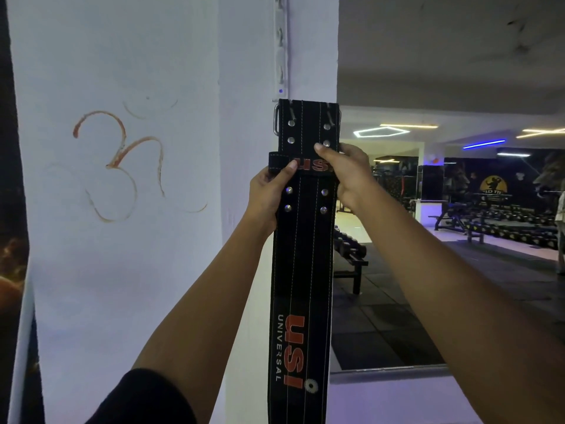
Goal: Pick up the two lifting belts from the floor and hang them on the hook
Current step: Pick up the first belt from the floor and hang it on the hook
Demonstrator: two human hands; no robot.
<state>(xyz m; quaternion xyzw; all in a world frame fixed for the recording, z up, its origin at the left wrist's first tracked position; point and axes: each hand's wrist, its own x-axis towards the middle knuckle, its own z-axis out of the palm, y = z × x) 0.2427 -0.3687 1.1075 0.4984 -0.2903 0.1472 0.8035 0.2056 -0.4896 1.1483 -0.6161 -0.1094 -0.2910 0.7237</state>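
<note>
A black lifting belt (pixel 301 270) with red "USI UNIVERSAL" lettering hangs upright in front of a white pillar, its metal buckle (pixel 276 119) at the top. My left hand (pixel 269 194) grips its left edge at the keeper loop. On the opposite edge, at the same height, my right hand (pixel 348 172) holds it with the thumb across the front. A white hook rail (pixel 281 50) runs up the pillar just above the buckle. Whether the buckle rests on a hook is hidden. No second belt shows.
The white pillar (pixel 128 270) bears a reddish painted symbol on its left face. To the right is a large mirror showing the gym: dumbbell racks (pixel 504 221), benches, ceiling lights and a person (pixel 561 228) at the far right edge.
</note>
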